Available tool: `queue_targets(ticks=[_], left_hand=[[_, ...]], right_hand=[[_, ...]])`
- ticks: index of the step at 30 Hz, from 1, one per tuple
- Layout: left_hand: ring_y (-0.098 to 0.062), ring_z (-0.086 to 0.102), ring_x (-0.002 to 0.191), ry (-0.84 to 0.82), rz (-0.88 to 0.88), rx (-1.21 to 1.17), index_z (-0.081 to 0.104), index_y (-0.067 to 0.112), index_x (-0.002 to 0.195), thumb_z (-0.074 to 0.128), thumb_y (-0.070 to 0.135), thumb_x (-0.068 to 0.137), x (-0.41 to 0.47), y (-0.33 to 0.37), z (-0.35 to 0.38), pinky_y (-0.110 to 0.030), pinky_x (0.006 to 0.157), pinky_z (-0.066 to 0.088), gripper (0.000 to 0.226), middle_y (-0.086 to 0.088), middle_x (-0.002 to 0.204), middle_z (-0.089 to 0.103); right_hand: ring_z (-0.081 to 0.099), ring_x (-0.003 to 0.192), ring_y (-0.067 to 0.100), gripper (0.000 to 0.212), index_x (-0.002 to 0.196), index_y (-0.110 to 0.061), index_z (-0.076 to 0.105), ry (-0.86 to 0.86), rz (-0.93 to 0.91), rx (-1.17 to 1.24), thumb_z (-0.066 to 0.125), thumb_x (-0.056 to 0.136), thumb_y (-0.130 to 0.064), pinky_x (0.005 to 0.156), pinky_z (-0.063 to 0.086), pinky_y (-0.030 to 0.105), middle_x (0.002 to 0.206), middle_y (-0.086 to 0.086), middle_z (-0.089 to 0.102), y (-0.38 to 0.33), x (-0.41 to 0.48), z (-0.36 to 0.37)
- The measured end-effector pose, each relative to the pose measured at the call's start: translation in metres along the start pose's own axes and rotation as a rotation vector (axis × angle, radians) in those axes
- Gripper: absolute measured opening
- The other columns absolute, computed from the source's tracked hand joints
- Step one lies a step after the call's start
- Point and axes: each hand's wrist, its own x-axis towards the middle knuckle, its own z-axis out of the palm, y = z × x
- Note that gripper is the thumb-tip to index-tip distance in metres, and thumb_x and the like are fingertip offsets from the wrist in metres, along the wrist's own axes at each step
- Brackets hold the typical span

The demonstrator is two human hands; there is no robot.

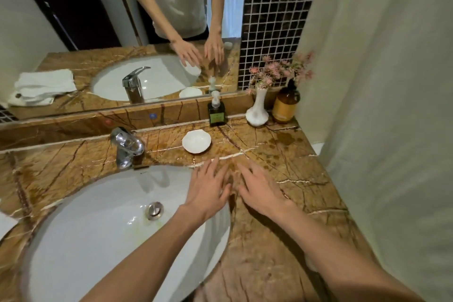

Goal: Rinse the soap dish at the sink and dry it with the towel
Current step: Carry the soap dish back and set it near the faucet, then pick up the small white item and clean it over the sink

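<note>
Below the mirror (73,19), a brown marble counter (282,228) is carrying a white sink (73,228), which is lying under and left of the hands. Both hands are hovering flat and empty, fingers spread: the left hand (208,191) over the sink's right rim, the right hand (259,191) just beside it over the counter. Beyond the left hand's fingertips, the dish (196,141) is sitting on the counter, apart from them. Left of the dish, a tap (126,146) is standing. Behind the dish, a dark bottle (216,110), a white vase (257,110) and an amber bottle (285,105) are lining the back edge. A towel (44,86) is showing only in the mirror.
</note>
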Motion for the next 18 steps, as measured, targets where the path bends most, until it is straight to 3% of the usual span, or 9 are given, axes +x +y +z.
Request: queue_targets(ticks=[7, 11, 14, 18], left_hand=[[-0.029, 0.030, 0.138, -0.009, -0.008, -0.027, 0.037, 0.021, 0.140, 0.034, 0.047, 0.090, -0.052, 0.100, 0.011, -0.047, 0.111, 0.024, 0.056, -0.012, 0.149, 0.038], [-0.032, 0.028, 0.138, -0.071, -0.084, -0.038, 0.031, 0.022, 0.142, 0.041, 0.049, 0.088, -0.078, 0.145, 0.020, -0.049, 0.112, 0.023, 0.061, -0.014, 0.152, 0.031], [-0.031, 0.025, 0.141, -0.120, -0.064, -0.020, 0.031, 0.022, 0.142, 0.042, 0.048, 0.088, -0.101, 0.171, 0.028, -0.052, 0.116, 0.019, 0.060, -0.013, 0.154, 0.030], [-0.031, 0.022, 0.142, -0.178, -0.056, -0.036, 0.029, 0.022, 0.143, 0.048, 0.046, 0.088, -0.124, 0.192, 0.039, -0.049, 0.116, 0.018, 0.062, -0.011, 0.154, 0.028]], right_hand=[[0.043, 0.130, 0.031, 0.053, 0.140, -0.028, 0.043, -0.028, 0.015, 0.017, 0.056, 0.089, -0.018, 0.108, 0.037, 0.045, 0.143, 0.009, 0.048, 0.054, -0.098, -0.039], [0.045, 0.129, 0.028, 0.049, 0.138, -0.021, 0.049, -0.047, 0.031, 0.053, 0.058, 0.090, -0.015, 0.108, 0.035, 0.041, 0.142, 0.009, 0.050, 0.080, -0.145, -0.057], [0.048, 0.123, 0.027, 0.043, 0.135, -0.021, 0.051, -0.115, 0.052, 0.050, 0.056, 0.092, -0.018, 0.102, 0.043, 0.041, 0.131, 0.008, 0.054, 0.090, -0.179, -0.061], [0.044, 0.126, 0.028, 0.046, 0.134, -0.020, 0.049, -0.253, 0.019, -0.060, 0.062, 0.090, -0.024, 0.104, 0.040, 0.042, 0.134, 0.008, 0.050, 0.095, -0.210, -0.056]])
